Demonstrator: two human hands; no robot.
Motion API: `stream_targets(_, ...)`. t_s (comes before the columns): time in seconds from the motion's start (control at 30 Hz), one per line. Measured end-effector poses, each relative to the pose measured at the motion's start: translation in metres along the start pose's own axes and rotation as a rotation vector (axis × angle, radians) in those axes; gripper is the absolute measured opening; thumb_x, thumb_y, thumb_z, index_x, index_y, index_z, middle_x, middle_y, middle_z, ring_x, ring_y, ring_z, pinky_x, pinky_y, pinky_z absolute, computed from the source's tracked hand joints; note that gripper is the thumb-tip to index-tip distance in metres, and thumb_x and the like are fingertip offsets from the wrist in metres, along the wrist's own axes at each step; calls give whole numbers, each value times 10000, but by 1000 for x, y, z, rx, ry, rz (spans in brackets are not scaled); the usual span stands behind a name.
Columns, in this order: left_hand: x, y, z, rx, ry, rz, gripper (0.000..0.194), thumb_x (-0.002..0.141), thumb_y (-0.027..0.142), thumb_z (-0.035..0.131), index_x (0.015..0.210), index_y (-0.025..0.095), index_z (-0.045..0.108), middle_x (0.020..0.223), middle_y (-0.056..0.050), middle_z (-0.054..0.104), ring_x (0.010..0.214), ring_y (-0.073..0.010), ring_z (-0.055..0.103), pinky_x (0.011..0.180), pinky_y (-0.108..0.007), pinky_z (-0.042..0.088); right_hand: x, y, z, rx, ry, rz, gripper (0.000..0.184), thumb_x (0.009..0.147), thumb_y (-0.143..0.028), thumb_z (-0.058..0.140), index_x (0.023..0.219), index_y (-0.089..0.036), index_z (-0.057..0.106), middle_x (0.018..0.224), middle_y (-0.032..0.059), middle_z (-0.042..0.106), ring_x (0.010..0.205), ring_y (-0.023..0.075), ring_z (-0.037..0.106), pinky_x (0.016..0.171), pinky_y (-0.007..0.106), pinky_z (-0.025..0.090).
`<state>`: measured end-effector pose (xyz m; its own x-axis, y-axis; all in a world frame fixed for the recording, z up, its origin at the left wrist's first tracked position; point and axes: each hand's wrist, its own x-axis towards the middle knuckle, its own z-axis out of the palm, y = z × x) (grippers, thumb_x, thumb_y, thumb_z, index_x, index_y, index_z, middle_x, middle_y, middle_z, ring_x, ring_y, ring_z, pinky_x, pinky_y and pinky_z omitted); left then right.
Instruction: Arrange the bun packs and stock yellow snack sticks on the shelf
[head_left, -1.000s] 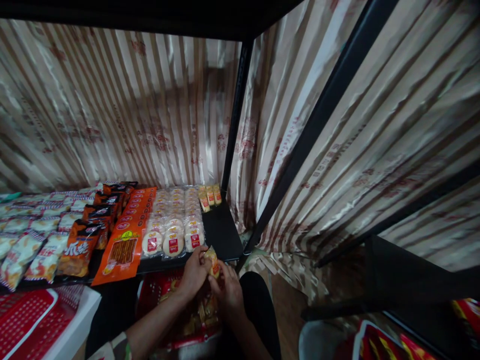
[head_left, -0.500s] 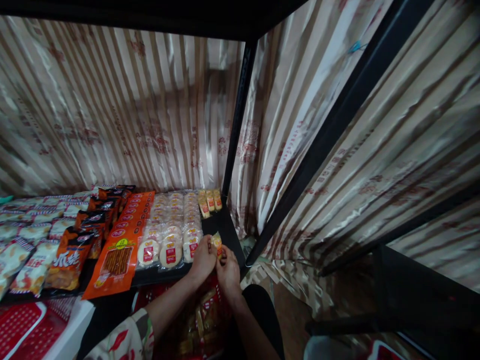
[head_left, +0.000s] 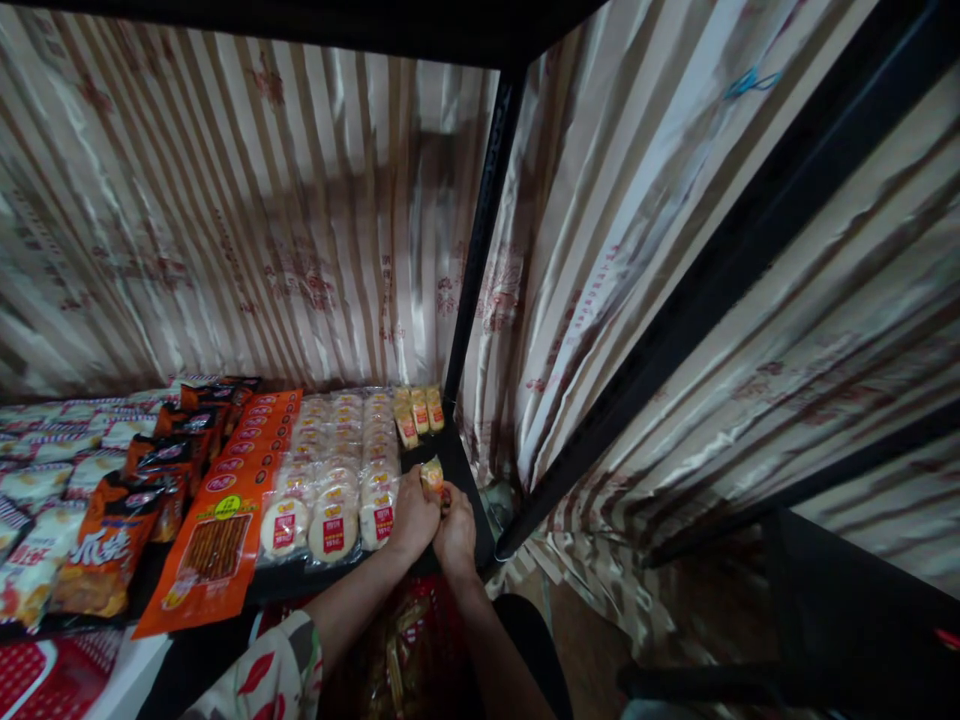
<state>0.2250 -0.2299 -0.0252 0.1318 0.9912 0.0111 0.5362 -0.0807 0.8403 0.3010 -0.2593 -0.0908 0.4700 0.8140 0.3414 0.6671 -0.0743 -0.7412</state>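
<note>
My left hand (head_left: pixel 413 515) and my right hand (head_left: pixel 454 532) are together at the front right of the black shelf (head_left: pixel 459 470). Both pinch one small yellow snack packet (head_left: pixel 432 474), held upright just above the shelf board. Beside my left hand lie rows of round white cakes in clear wrap (head_left: pixel 334 505). Three more small yellow packets (head_left: pixel 419 412) stand at the back of the shelf by the black post (head_left: pixel 480 230).
Orange stick-snack bags (head_left: pixel 217 530), dark orange bags (head_left: pixel 105 545) and pale bags (head_left: pixel 30 480) cover the shelf's left part. A red basket (head_left: pixel 405 650) with packets sits under my arms. Striped curtain hangs behind and to the right. A black frame bar (head_left: pixel 720 270) crosses diagonally.
Both hands have moved up and forward from above the red basket onto the shelf, carrying the yellow packet. The view has shifted a little left.
</note>
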Motion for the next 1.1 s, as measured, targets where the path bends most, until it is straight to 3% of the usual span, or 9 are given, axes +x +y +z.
stream_targets(0.2, 19, 2, 3, 79, -2, 30, 474, 726, 94, 407, 1192, 54, 486, 1203, -166, 527, 1146, -228, 475, 1011, -316, 348, 21, -2, 7, 4, 57, 2, 349, 782, -218, 395, 1053, -118, 590, 909, 123, 624, 844, 233, 569, 770, 355, 461)
stream_targets(0.3, 28, 7, -4, 224, -42, 144, 429, 724, 94, 395, 1124, 65, 548, 1157, -168, 563, 1149, -244, 469, 1021, -351, 334, 32, -1, 14, 21, 92, 19, 321, 770, -221, 427, 1027, -135, 599, 895, 111, 627, 826, 227, 574, 746, 343, 461)
stream_targets(0.43, 37, 17, -20, 472, -94, 292, 406, 759, 147, 413, 1134, 89, 557, 1240, -160, 539, 1270, -278, 347, 1091, -432, 197, 47, 2, 24, 22, 127, 16, 307, 766, -261, 477, 1026, -153, 598, 888, 96, 627, 794, 214, 574, 710, 325, 458)
stream_targets(0.63, 54, 17, -30, 652, -110, 332, 432, 761, 145, 423, 1167, 64, 547, 1345, -204, 440, 1332, -327, 247, 1088, -491, 139, 69, 2, 36, -16, 163, 23, 332, 778, -324, 488, 1031, -135, 592, 919, 119, 622, 801, 225, 574, 715, 330, 445)
stream_targets(0.8, 68, 13, -30, 749, -141, 325, 471, 783, 121, 384, 1239, 106, 502, 1406, -169, 364, 1360, -281, 199, 1102, -475, 87, 85, 2, 42, -80, 151, 29, 342, 785, -312, 471, 1031, -105, 588, 890, 133, 617, 799, 241, 566, 750, 349, 424)
stream_targets(1.1, 86, -1, -21, 780, -222, 348, 493, 783, 69, 339, 1258, 27, 464, 1404, -186, 356, 1349, -257, 236, 1099, -426, 189, 106, 2, 55, -66, 156, 3, 359, 774, -283, 478, 1077, -106, 552, 955, 137, 613, 881, 241, 555, 801, 347, 413)
